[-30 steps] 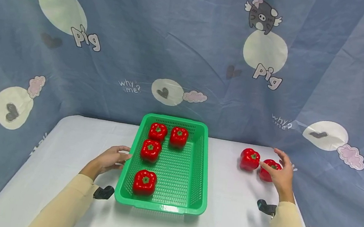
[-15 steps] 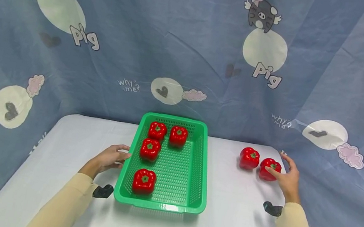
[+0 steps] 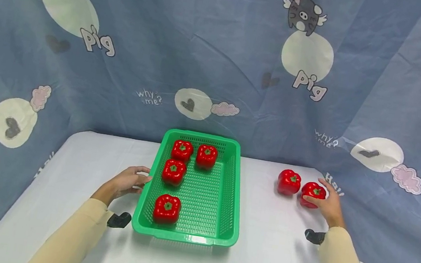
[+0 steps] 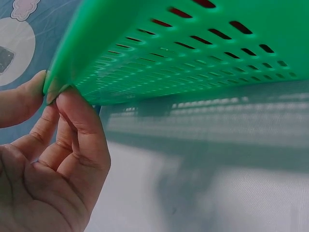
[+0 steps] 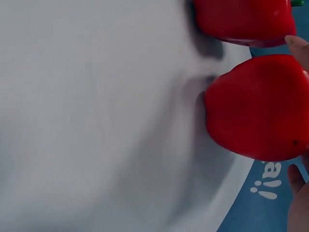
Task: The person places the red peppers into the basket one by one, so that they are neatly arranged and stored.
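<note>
My left hand (image 3: 129, 181) pinches the left rim of a green plastic basket (image 3: 232, 188) between thumb and fingers. In the left wrist view, the thumb (image 4: 31, 96) and fingertips meet at the edge of the slotted wall. Several red bell peppers (image 3: 174, 172) sit inside the basket, stems up. Over on the right, my right hand (image 3: 328, 205) curls round another red bell pepper (image 3: 313, 191), thumb in front and fingers behind. In the right wrist view, that pepper (image 5: 258, 108) hides part of the fingers. A second loose pepper (image 3: 288, 182) stands just left of it.
A white table (image 3: 259, 246) lies under the basket and the peppers. Its back edge meets a blue patterned cloth (image 3: 220, 61). The gripped pepper is near the table's right back corner.
My right hand first moved right with spread fingers, then came in round the right-hand pepper. The left hand and the basket stay in place.
</note>
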The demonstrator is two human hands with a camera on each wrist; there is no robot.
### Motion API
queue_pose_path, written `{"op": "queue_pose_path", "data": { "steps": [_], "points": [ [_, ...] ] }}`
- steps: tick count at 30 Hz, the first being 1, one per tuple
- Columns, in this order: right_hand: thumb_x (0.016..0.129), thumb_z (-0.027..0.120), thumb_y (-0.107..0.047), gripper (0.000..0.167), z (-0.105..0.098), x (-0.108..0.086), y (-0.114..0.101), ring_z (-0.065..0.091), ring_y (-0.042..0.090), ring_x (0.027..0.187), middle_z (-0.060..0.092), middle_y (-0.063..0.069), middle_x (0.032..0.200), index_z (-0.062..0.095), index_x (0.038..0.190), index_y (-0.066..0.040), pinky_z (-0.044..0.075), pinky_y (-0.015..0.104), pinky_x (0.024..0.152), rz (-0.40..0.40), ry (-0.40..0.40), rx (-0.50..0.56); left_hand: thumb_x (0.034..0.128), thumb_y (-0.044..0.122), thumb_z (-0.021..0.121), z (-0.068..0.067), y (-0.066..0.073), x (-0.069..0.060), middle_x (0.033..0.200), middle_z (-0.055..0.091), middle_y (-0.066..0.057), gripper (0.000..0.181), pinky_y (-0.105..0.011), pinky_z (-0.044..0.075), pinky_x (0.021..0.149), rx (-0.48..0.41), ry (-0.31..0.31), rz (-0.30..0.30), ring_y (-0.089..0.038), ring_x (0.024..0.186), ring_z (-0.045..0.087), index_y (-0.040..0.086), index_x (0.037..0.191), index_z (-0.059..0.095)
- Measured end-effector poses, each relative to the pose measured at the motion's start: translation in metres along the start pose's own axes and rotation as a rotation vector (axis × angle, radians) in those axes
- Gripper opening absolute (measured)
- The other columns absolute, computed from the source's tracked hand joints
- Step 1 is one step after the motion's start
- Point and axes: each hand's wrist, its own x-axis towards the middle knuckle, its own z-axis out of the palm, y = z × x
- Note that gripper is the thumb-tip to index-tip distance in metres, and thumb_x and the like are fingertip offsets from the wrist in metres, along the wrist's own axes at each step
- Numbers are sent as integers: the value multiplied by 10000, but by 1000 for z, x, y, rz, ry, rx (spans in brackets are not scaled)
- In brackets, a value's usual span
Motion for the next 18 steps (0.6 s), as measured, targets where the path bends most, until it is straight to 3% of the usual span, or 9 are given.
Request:
{"op": "queue_pose_path", "data": {
  "steps": [6, 10, 18],
  "points": [
    [830, 767, -197, 943, -3, -3, 7, 139, 537, 1366, 129, 309, 1525, 155, 1538, -81, 328, 652, 1000, 18, -25, -41, 973, 153, 540, 5, -3, 2, 905, 692, -25, 441, -321, 526, 713, -8, 13, -6, -149, 800, 634, -38, 1356, 429],
    [853, 735, -135, 891, -6, -6, 16, 125, 541, 1368, 128, 318, 1523, 161, 1531, -58, 258, 686, 1016, 0, -4, -69, 968, 161, 553, 9, -2, 2, 914, 696, -31, 444, -322, 528, 714, -16, 5, -11, -152, 805, 637, -33, 1351, 440],
    [849, 738, -129, 868, 4, -6, 15, 195, 513, 1352, 206, 292, 1505, 198, 1527, -81, 317, 659, 999, 8, 55, -44, 973, 147, 540, 2, 1, -4, 955, 692, -59, 438, -345, 530, 735, -7, 26, -3, -158, 821, 635, -38, 1354, 431]
  ]
}}
